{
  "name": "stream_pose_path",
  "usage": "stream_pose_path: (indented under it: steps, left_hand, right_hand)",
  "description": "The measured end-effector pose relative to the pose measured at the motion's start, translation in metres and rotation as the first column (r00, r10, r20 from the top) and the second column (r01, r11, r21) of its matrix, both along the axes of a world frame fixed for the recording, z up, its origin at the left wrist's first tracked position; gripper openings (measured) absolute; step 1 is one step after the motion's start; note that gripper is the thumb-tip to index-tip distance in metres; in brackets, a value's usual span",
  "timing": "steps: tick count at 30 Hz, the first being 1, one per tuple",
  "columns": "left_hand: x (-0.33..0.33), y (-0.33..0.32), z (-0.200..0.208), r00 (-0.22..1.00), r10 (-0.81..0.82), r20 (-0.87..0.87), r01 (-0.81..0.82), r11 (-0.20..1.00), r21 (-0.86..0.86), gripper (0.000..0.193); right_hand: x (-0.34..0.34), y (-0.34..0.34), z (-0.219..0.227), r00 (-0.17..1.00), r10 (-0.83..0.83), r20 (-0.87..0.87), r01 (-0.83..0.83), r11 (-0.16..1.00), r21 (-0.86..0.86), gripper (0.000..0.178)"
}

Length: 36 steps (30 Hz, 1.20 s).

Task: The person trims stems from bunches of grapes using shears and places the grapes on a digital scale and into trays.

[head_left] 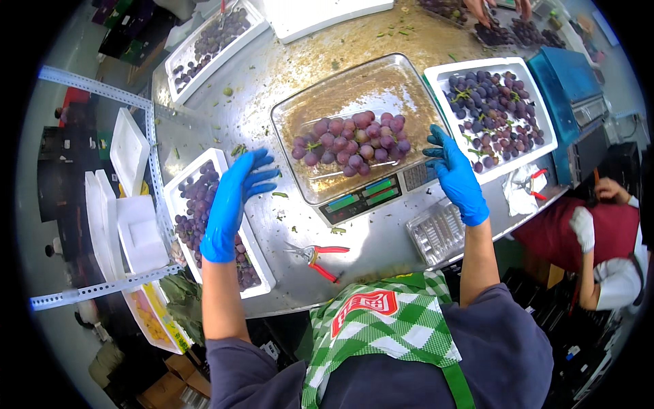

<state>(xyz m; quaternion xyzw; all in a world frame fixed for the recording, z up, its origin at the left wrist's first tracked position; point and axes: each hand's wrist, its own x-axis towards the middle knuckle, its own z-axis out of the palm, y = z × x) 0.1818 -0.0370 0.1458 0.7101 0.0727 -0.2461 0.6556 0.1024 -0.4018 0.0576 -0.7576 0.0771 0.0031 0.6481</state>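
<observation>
A bunch of purple-red grapes (354, 141) lies on the metal pan (340, 85) of a digital scale, apparently in a clear plastic tray. Left of the scale is my left hand (237, 198), in a blue glove, its fingers apart and holding nothing. It hovers over the edge of a white foam box (257, 262) with loose grapes inside. My right hand (455, 174), also gloved in blue with dark-stained fingertips, is open at the scale's right edge. Beside it a second white foam box (545, 123) holds darker grapes. Red-handled pruning shears (315, 254) rest on the metal table in front of the scale.
Clear plastic trays (436, 232) sit near the table's front edge. Another red-handled cutter (535, 184) lies on white cloth at right. A third grape box (259, 24) stands far left. Another person's hands (501, 8) work on grapes at the far right; a person in maroon (565, 232) is nearby.
</observation>
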Motion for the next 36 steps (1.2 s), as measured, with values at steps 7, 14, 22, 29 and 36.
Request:
stream_pose_path:
  steps: [7,14,22,29,36]
  left_hand:
    - [-0.125,0.061,-0.06,0.916,0.399,-0.047,-0.402,0.913,-0.068,0.045]
    - [-0.273,0.089,-0.169,0.68,0.684,-0.263,-0.694,0.716,0.067,0.034]
    - [-0.317,0.007,-0.177,0.993,-0.078,0.088,-0.067,0.243,0.968,0.04]
    - [-0.305,-0.012,-0.176,0.997,-0.021,-0.072,0.074,0.167,0.983,0.046]
    - [-0.29,-0.024,-0.176,0.989,0.032,-0.147,0.139,0.181,0.974,0.04]
  right_hand:
    - [-0.058,0.039,0.012,0.985,0.175,-0.006,-0.173,0.97,-0.168,0.044]
    - [-0.118,0.14,-0.034,0.807,0.585,0.08,-0.48,0.729,-0.488,0.053]
    - [-0.158,0.185,-0.117,0.786,0.613,0.073,-0.374,0.567,-0.734,0.054]
    - [-0.151,0.174,-0.123,0.771,0.623,0.129,-0.431,0.661,-0.614,0.059]
    - [-0.141,0.165,-0.122,0.795,0.582,0.17,-0.46,0.761,-0.456,0.057]
